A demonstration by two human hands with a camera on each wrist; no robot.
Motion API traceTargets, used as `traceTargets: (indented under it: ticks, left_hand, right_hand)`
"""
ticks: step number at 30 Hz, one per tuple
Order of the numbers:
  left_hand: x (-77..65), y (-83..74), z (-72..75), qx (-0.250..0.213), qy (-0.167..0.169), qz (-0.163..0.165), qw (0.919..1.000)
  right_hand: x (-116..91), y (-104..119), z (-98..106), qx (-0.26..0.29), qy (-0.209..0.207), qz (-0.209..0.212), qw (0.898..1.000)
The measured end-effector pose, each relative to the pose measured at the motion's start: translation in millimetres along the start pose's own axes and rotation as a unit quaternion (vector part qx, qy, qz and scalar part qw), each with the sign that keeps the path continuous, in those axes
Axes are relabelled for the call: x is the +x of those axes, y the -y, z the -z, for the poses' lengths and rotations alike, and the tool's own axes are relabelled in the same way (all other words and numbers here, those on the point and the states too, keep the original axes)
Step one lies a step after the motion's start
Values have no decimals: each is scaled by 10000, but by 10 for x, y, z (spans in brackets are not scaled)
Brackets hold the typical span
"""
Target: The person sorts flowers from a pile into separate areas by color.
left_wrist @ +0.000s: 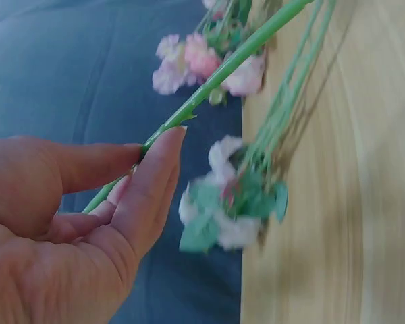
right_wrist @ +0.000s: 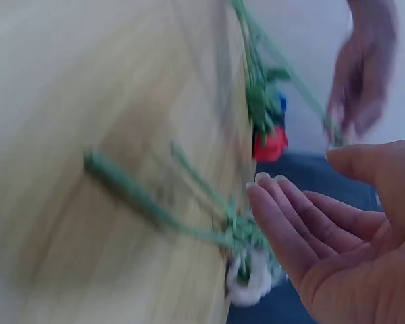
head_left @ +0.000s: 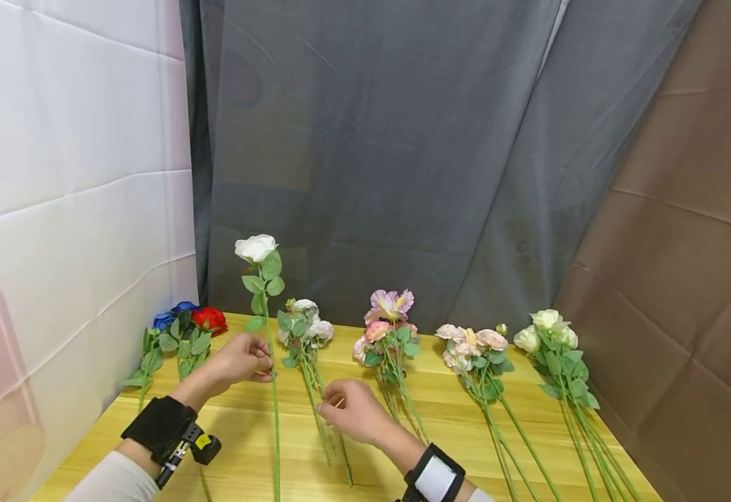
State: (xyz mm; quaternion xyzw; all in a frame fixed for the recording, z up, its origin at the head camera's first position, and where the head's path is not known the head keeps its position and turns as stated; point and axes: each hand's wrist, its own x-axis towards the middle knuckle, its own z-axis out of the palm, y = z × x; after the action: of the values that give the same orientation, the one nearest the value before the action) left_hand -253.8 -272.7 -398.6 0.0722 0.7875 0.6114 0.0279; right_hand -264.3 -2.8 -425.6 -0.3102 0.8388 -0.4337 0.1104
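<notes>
My left hand pinches the green stem of a white artificial rose between thumb and fingertips. The rose stands upright above the table, its leaves just below the bloom and the stem's lower end running out of the head view. Palm up in the right wrist view, my right hand is empty, its fingers extended and thumb apart. In the head view that hand hovers by the stems of a bunch of small white flowers, which lies on the wooden table.
Blue roses and a red rose lie at the far left. Right of the white bunch are pink flowers, peach flowers and cream roses, stems towards me. A grey curtain hangs behind the table.
</notes>
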Motion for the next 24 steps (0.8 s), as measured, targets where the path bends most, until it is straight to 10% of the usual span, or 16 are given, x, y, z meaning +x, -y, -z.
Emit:
traceTargets:
  ticks: [5,14,19,24]
  left_hand:
    - [103,-42,-315,-144,-215,-137,9996]
    - [127,-32,-701,75,-316,-201,9993]
    - [65,122,-541,982,-156,-556,9935]
    - [-84,361,-155,2297,-593,-474,9703]
  right_hand:
    - [25,116,-196,532,412,-185,9976]
    - [-2,54,-190,56,-191,-78,9998]
    - [-26,-30,-93,32,-56,-183,9998]
    - [-43,-153,4,-328,86,-422,9985]
